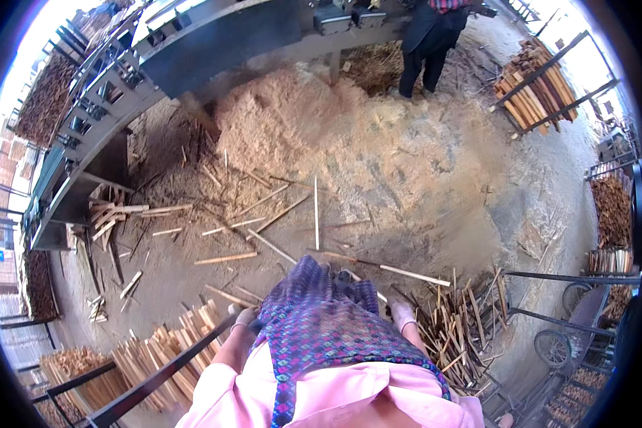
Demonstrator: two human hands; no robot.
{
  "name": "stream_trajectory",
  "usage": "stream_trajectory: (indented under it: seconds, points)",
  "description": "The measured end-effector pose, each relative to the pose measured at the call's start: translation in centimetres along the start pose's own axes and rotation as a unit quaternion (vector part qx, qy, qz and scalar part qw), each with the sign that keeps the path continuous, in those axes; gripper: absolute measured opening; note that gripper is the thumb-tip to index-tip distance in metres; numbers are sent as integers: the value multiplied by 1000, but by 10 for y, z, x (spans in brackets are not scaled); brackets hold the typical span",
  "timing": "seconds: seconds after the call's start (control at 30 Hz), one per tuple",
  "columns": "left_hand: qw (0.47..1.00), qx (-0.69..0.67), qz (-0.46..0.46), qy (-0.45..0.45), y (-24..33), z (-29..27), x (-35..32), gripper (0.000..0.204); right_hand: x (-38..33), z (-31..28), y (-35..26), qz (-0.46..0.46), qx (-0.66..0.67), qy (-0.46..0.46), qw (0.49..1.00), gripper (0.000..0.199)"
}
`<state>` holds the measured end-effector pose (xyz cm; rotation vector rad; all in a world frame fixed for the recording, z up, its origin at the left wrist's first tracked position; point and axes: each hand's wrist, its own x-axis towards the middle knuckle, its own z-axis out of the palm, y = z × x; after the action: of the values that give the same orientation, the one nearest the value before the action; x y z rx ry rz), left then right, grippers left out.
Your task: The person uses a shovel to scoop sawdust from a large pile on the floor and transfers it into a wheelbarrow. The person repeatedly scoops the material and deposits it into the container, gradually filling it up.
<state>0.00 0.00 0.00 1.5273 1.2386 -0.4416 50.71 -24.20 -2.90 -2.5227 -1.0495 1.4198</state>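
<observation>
My left hand (245,317), in a pale glove, is low at my left side by the upper end of a dark metal rail (185,358). Whether it grips the rail or only rests beside it, I cannot tell. My right hand (401,313), also in a pale glove, hangs at my right side, close to a heap of thin wood strips (460,328). Its fingers are too small and blurred to read. Between the hands is my patterned purple apron (321,314) over a pink shirt.
Loose sticks (285,214) litter the floor before me. Beyond them spreads a sawdust pile (285,107) beside a long machine (221,46). A person in dark clothes (431,43) stands at the far side. Racked boards (538,89) stand far right; a wheeled cart (585,314) is near right.
</observation>
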Motion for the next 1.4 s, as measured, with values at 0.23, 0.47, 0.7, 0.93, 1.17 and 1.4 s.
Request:
stream_trajectory:
  seconds: [0.23, 0.47, 0.7, 0.93, 1.17, 1.4]
  points:
    - [995, -53, -53, 65, -19, 30, -11, 46, -14, -25, -26, 69, 105, -10, 992, 43]
    - [981, -150, -22, 125, -70, 33, 45, 43, 24, -19, -27, 48, -112, -127, 984, 56]
    - [989, -7, 0, 147, -96, -16, 89, 45, 109, -54, -100, -88, -53, -19, 995, 57]
    - [818, -475, -149, 287, -82, -40, 50, 37, 163, -107, -210, -56, 90, -31, 994, 54]
    - [802, -456, -183, 339, -71, 78, 41, 30, 254, -165, -306, -279, -243, -121, 921, 55]
    - [707, -550, -237, 377, 60, 169, 70, 38, 319, -223, -384, -336, -467, -169, 800, 57]
